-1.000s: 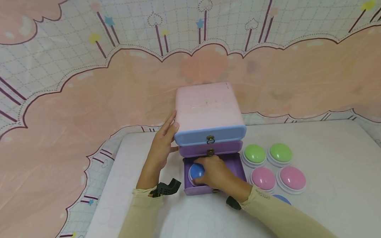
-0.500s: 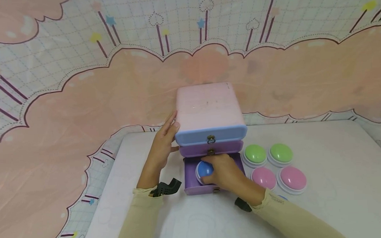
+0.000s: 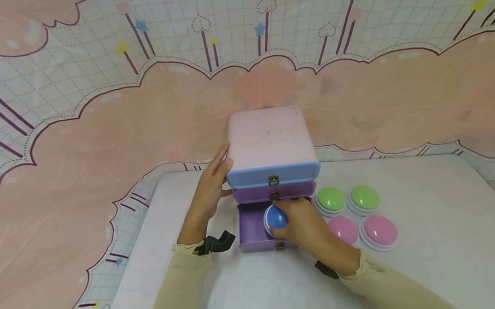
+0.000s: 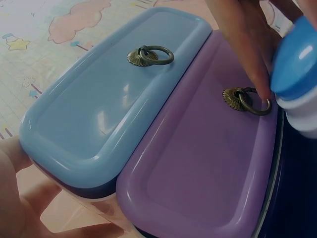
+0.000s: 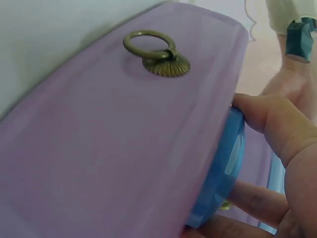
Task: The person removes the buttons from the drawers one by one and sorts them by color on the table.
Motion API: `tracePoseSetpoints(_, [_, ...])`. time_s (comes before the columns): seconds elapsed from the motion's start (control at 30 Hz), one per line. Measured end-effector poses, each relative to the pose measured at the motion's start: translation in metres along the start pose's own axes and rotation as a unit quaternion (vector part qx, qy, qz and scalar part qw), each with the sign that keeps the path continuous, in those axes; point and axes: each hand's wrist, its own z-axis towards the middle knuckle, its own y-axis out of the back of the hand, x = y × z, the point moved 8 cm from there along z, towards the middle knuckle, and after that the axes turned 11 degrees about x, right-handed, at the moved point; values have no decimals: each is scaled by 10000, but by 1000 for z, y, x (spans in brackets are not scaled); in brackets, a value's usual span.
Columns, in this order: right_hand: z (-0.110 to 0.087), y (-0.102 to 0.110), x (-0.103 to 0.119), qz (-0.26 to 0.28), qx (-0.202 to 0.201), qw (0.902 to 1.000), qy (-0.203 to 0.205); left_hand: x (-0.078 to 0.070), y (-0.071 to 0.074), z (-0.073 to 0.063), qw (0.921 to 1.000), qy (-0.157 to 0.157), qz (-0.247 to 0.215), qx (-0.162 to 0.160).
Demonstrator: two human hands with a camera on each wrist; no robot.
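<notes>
My right hand [image 3: 313, 227] pinches a blue domed push button [image 3: 278, 217] with a white base, thumb on the near side and fingers on the far side. The button is in or just over the pulled-out purple bottom drawer [image 3: 250, 222]; its exact height above the drawer floor is hard to judge. Behind the drawer front, the right wrist view shows the button's blue dome [image 5: 223, 163] between thumb and fingers. My left hand [image 3: 209, 188] rests against the left side of the small pink drawer chest [image 3: 269, 137], its fingers spread along the wall.
Two green push buttons [image 3: 364, 198] and two pink push buttons [image 3: 380, 231] stand to the chest's right on the white table [image 3: 450, 238]. The blue upper drawer [image 4: 99, 109] and purple middle drawer [image 4: 193, 148] are closed, with brass ring pulls. A printed cloth [image 3: 146, 117] hangs behind.
My right hand has moved the blue push button rightward from the drawer's left side to near its middle. The left hand keeps its place. Another blue button, partly visible earlier, is now hidden by my right arm.
</notes>
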Motion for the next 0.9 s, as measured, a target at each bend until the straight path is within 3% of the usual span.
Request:
tracePoseSetpoints(0.23, [-5,14,-3,-110,-208,9997,25,-1,0,0,10000,-9,19,3])
tracePoseSetpoints(0.57, [-16,30,-23,-315,2,9992,-250,0,0,0,10000,16,34,2])
tracePoseSetpoints(0.9, [-41,47,-46,-243,76,9987,-448,2,1,2,10000,32,78,-14])
